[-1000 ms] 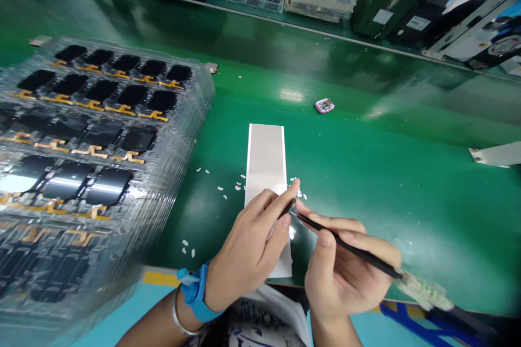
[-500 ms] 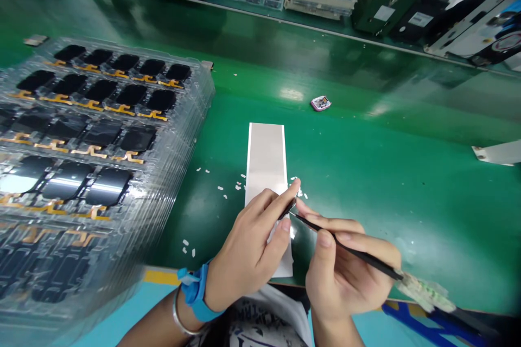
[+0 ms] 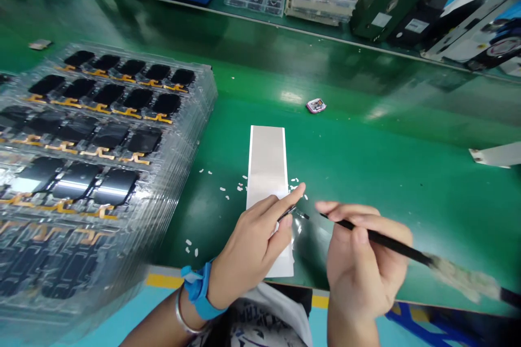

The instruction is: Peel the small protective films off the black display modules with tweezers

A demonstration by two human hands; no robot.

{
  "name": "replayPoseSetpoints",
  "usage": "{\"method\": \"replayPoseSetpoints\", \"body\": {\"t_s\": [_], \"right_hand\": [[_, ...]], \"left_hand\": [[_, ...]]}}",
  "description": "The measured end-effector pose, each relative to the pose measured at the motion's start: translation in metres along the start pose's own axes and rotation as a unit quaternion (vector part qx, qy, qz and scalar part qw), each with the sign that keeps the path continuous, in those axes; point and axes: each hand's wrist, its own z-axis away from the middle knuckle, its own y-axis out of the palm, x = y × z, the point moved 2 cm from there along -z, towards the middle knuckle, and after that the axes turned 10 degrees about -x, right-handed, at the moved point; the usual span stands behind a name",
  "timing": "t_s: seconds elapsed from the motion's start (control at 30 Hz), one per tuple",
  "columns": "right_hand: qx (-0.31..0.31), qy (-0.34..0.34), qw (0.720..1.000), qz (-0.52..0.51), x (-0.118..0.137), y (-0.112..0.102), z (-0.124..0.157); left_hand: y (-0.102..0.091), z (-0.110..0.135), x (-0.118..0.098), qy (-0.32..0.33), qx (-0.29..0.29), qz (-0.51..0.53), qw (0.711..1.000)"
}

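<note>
My left hand point(image 3: 254, 246) is closed, pinching a small dark flat part point(image 3: 287, 212) between thumb and fingers just above the near end of a long white strip point(image 3: 267, 165) lying on the green table. My right hand point(image 3: 362, 268) is closed round black tweezers point(image 3: 378, 240), whose tip points left toward the part and stands a little apart from it. A thin clear film point(image 3: 299, 222) hangs between the part and the tweezers' tip. A blue wrist strap point(image 3: 198, 290) and a metal bangle circle my left wrist.
A stack of clear trays point(image 3: 185, 135) holding several black screens with orange flex cables fills the left. Small white scraps point(image 3: 228, 190) litter the table around the strip. A small pink part point(image 3: 316, 105) lies farther back. Trays of parts, a blue machine and boxes line the far edge.
My right hand has drawn the tweezers to the right, away from the part in my left hand. The left hand has barely moved.
</note>
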Motion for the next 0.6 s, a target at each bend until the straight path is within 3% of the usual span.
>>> {"method": "replayPoseSetpoints", "body": {"t_s": [0.07, 0.13, 0.2, 0.27, 0.37, 0.47, 0.6], "right_hand": [[0.088, 0.008, 0.991, 0.104, 0.001, -0.006, -0.008], [0.203, 0.037, 0.96, 0.188, 0.002, -0.007, -0.014], [0.301, 0.086, 0.926, 0.212, 0.001, -0.003, -0.021], [0.342, 0.124, 0.905, 0.219, -0.004, 0.004, -0.035], [0.301, 0.114, 0.912, 0.253, -0.026, 0.015, -0.083], [0.219, 0.081, 0.921, 0.312, -0.062, 0.02, -0.151], [0.192, 0.036, 0.905, 0.378, -0.099, 0.025, -0.22]], "left_hand": [[-0.001, 0.0, 0.0, 0.001, -0.003, 0.025, 1.0], [-0.002, 0.001, -0.002, -0.006, -0.001, 0.061, 0.998], [-0.004, 0.001, -0.004, -0.034, 0.008, 0.088, 0.995], [-0.007, 0.003, -0.006, -0.066, 0.007, 0.097, 0.993], [-0.017, 0.011, -0.014, -0.057, -0.02, 0.099, 0.993], [-0.034, 0.027, -0.027, 0.023, -0.038, 0.07, 0.997], [-0.086, 0.051, -0.038, 0.133, -0.123, -0.06, 0.982]]}}
